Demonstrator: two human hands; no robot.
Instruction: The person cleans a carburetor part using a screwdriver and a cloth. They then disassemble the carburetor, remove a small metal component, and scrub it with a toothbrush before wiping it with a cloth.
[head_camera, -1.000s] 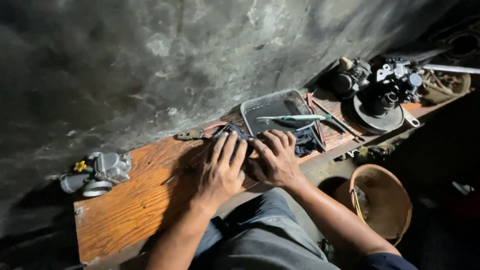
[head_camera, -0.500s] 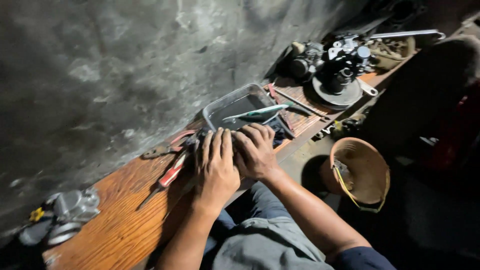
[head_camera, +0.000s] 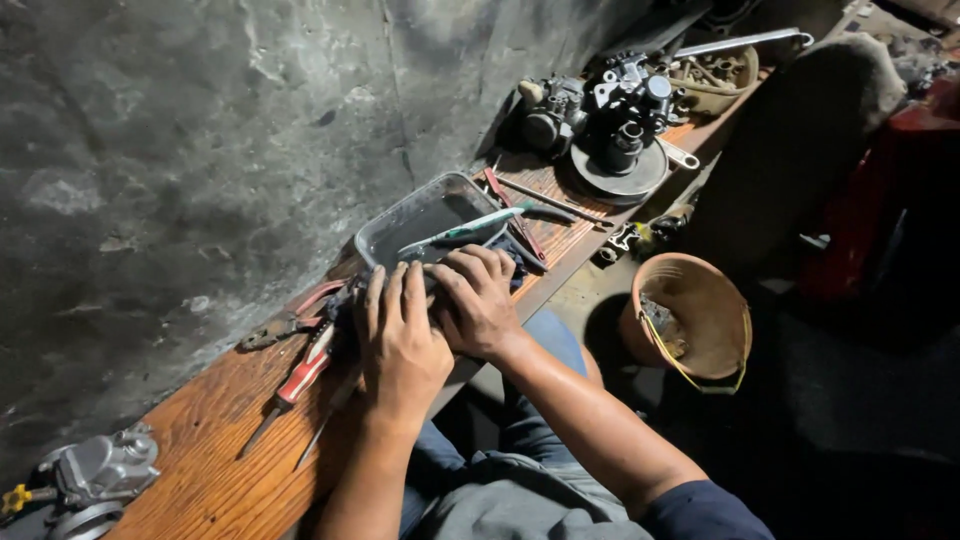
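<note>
Shifted closer together beside the clear tray (head_camera: 420, 215) on the tabletop (head_camera: 215, 450), left hand (head_camera: 400, 340) and right hand (head_camera: 480, 300) both pressing the dark part (head_camera: 437, 285); best kept flat, steady.

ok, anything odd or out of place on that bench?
Mostly clutter. A toothbrush lies askew across the rim of the plastic tub, and a metal part hangs off the bench edge. Nothing looks spilled.
</note>
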